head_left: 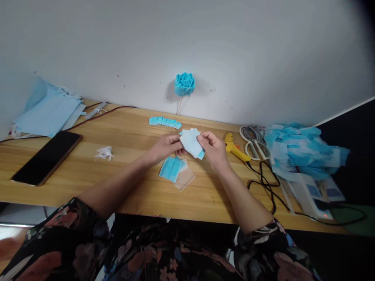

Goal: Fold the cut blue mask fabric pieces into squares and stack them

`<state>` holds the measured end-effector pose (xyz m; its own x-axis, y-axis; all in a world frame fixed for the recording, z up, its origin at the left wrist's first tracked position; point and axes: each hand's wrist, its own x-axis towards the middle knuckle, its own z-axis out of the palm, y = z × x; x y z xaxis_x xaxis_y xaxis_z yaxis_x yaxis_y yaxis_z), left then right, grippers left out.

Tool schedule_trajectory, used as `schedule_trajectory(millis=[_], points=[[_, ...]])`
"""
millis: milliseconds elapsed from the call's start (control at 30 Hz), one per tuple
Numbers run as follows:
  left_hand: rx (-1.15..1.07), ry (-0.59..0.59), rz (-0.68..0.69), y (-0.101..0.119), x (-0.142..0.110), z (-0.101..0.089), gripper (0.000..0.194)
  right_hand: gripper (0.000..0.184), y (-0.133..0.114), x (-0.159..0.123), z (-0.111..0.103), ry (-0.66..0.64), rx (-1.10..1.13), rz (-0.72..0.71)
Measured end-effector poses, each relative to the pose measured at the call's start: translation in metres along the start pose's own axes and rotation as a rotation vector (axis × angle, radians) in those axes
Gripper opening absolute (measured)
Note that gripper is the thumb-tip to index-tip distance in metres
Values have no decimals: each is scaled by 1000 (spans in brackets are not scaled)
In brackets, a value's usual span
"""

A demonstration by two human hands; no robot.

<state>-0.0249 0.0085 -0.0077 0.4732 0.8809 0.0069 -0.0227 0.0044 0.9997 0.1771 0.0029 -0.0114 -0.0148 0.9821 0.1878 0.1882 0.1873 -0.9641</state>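
A small stack of pale blue fabric pieces [190, 142] with uneven edges is held up over the table between both hands. My left hand [168, 147] pinches its left edge, and my right hand [213, 147] grips the right edge with the thumb on top. Just below them lie a blue pleated fabric square [170, 168] and a thin beige translucent sheet [185, 180]. Behind the hands sits a row of folded blue pieces [165, 122]. A blue fabric flower [184, 84] on a thin stick stem leans against the wall.
At right are a yellow glue gun [234, 148] with a black cord, scissors [256, 150], a heap of blue scraps [301, 150] and a power strip [313, 199]. On the left lie face masks [48, 111], a phone [48, 157] and white ear-loop cords [104, 152].
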Motion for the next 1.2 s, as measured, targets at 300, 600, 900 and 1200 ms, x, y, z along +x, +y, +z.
schedule_trajectory(millis=[300,600,900,1200], points=[[34,-24,-4,4,-1,-1,27,32,-1,2,-8,82,73,-114],[-56,-19,50,9,-3,0,29,36,-7,-1,-8,-66,146,-251],[-101,22,100,11,-3,-14,32,39,-22,10,-28,-45,88,-257],[476,-564,-58,21,-12,-8,24,33,-14,11,-25,-74,487,-34]])
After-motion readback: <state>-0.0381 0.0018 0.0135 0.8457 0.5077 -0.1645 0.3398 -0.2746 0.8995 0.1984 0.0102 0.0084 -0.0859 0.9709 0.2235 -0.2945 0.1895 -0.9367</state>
